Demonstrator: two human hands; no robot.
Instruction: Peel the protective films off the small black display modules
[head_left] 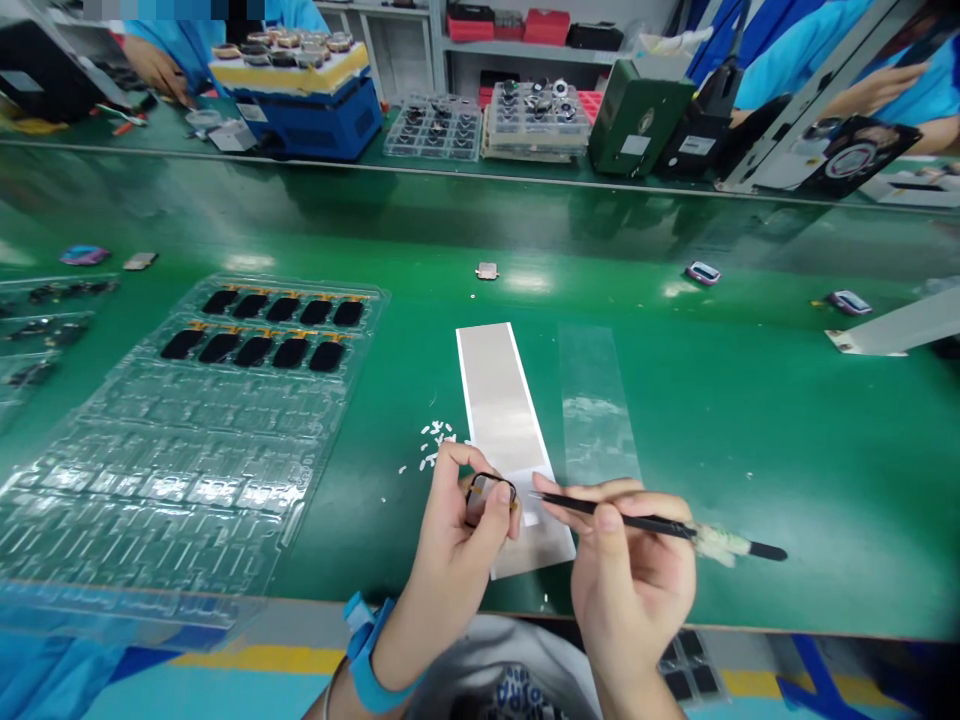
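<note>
My left hand [457, 540] pinches a small black screen part [489, 497] between thumb and fingers, just above the near end of a white paper strip [501, 400]. My right hand [634, 570] grips black tweezers [660, 526], whose tip points left, close to the part. A blue wrist strap [367, 650] sits on my left wrist. Small white scraps [435, 440] lie beside the strip.
A clear plastic tray [187, 450] at the left holds two rows of black screen parts [262, 330]. A clear film strip [596, 405] lies right of the paper strip. Small parts dot the green belt [750, 400]. Trays, a blue box [307, 110] and other workers line the far side.
</note>
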